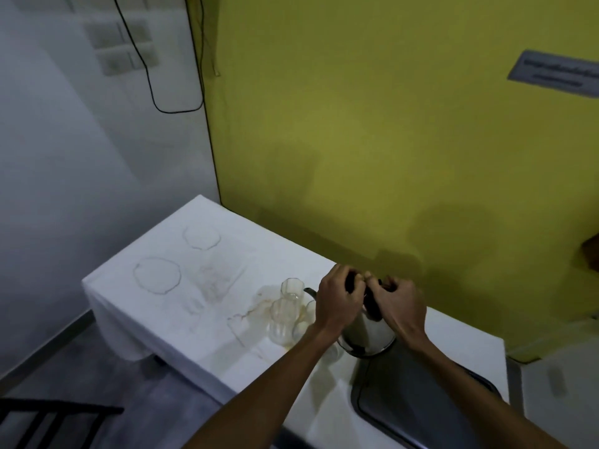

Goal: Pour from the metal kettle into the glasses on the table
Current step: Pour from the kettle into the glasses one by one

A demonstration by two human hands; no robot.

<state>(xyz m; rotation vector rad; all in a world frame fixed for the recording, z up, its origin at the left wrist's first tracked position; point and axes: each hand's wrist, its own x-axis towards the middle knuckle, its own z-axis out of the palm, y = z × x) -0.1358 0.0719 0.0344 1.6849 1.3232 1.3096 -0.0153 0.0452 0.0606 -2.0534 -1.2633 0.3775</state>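
1. A dark chair (55,419) stands on the floor at the far left, near the bottom.
2. A black cable (152,76) hangs in a loop on the grey wall above.
3. The desk (155,319) has a white cloth on it. The cloth has brown ring marks and stains.
4. Three clear glasses stand close together on the desk. The far glass (291,288) is at the back. The near glass (281,322) is in front of it. The third glass (306,319) is just to the right and partly hidden by the left arm.
5. The left hand (338,301) is curled around the front part of the black handle (371,306) on top of the kettle.
6. The metal kettle (369,333) is just right of the glasses, and its spout (310,291) points toward them. It looks a bit tilted toward them. It is at the far edge of the tray. I cannot tell if it rests there or is lifted.
7. The right hand (400,307) is at the back part of the handle with bent fingers. I cannot tell if it grips tight.
8. A dark tray (421,396) lies on the desk near the person.
9. A yellow wall (389,157) is behind the desk, with a grey sign (556,74) at the far right.
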